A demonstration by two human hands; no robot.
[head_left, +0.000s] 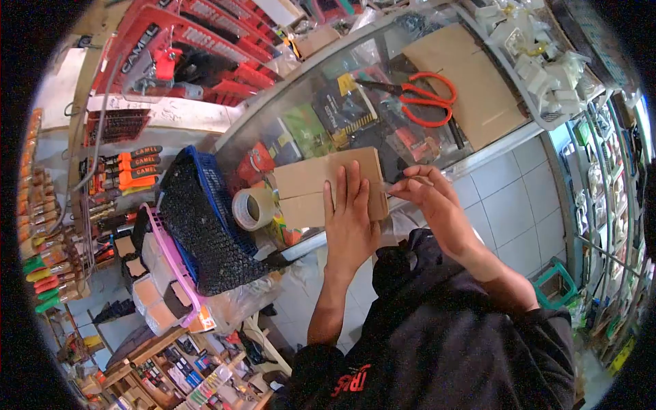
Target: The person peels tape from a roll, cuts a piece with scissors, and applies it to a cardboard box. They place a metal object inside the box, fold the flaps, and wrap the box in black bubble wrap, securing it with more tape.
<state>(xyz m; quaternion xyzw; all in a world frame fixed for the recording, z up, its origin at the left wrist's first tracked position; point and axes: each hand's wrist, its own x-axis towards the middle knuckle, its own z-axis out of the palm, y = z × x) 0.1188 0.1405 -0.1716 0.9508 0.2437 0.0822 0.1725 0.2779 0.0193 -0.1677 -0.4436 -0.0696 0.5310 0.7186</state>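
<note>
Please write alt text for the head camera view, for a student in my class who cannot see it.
A person's left hand lies spread on a small cardboard box on a glass-topped counter, while the right hand has its fingers bunched at the box's end. Orange-handled scissors and a tape roll lie nearby.

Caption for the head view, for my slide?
Left hand on a cardboard box, right hand at one end, tape roll near the other, scissors on the glass counter.
</note>
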